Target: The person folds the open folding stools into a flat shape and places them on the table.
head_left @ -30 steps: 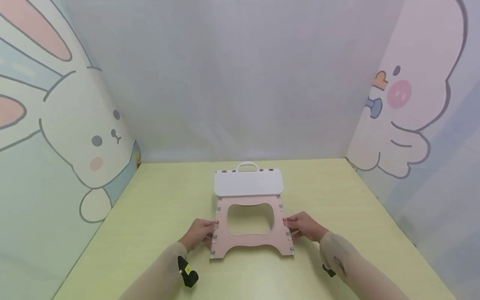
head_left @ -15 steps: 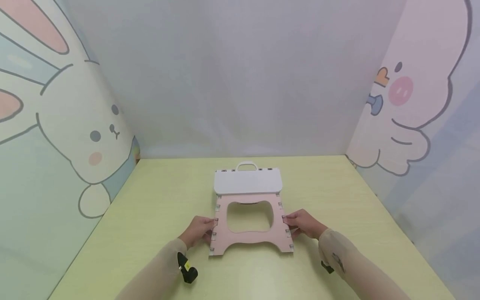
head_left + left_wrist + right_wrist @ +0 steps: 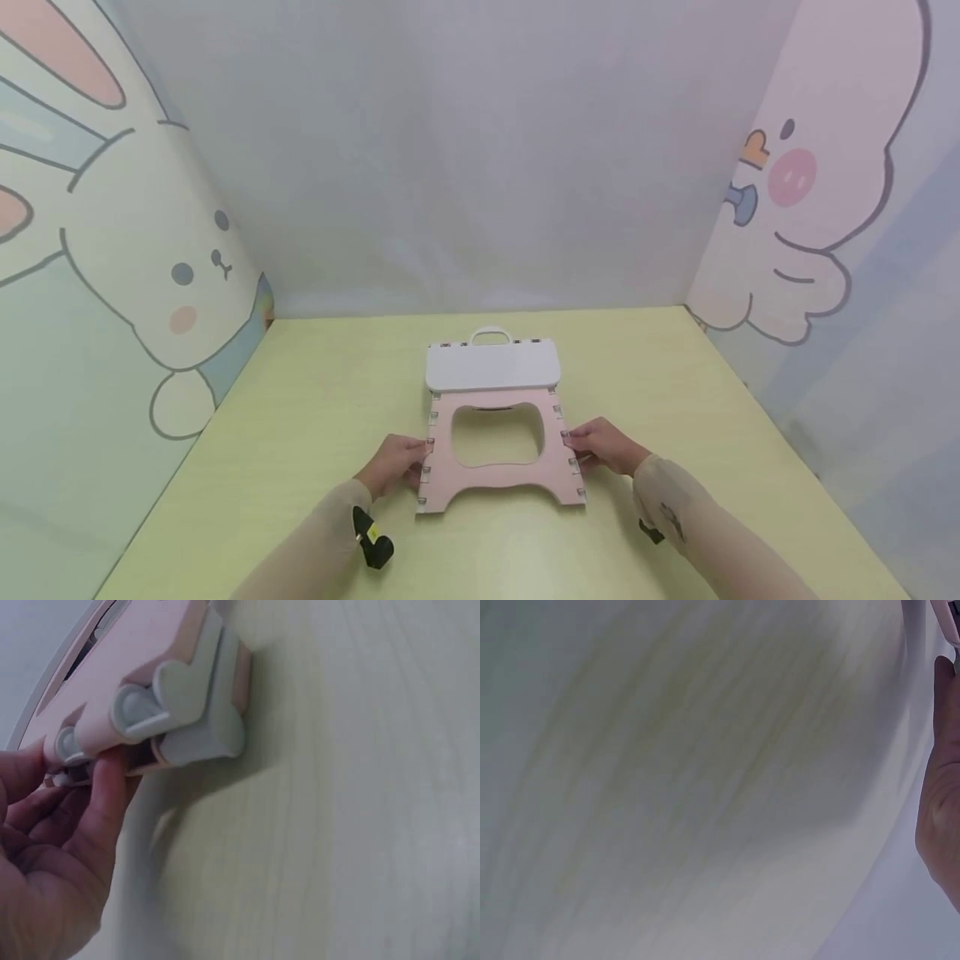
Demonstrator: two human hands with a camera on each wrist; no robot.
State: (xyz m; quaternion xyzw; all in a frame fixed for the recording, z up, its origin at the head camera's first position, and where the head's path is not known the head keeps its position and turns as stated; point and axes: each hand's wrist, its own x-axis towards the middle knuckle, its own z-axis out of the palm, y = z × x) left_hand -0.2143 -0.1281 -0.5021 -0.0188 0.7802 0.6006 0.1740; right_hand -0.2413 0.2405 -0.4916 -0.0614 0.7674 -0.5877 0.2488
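Observation:
A folding step stool (image 3: 495, 477), pink with a white top panel and a white carry handle (image 3: 491, 335), lies folded flat in the middle of the head view, its handle at the far end. My left hand (image 3: 395, 463) grips its left edge. The left wrist view shows the left fingers (image 3: 109, 791) curled at the hinged side, near the pale grey leg ends (image 3: 184, 694). On the opposite edge my right hand (image 3: 609, 444) pinches the pink frame. Only a bit of that hand and the stool's edge (image 3: 949, 619) show in the right wrist view.
A pale yellow-green wooden table (image 3: 315, 392) lies beneath the stool. Curtain-like walls with a rabbit drawing (image 3: 180, 275) at left and a chick-like drawing (image 3: 795, 175) at right enclose it. A black strap device (image 3: 372, 540) sits on the left wrist.
Both hands keep their hold on the stool's edges. The whole scene shifts slightly in the head view, as the camera moves a little; the stool barely moves on the table.

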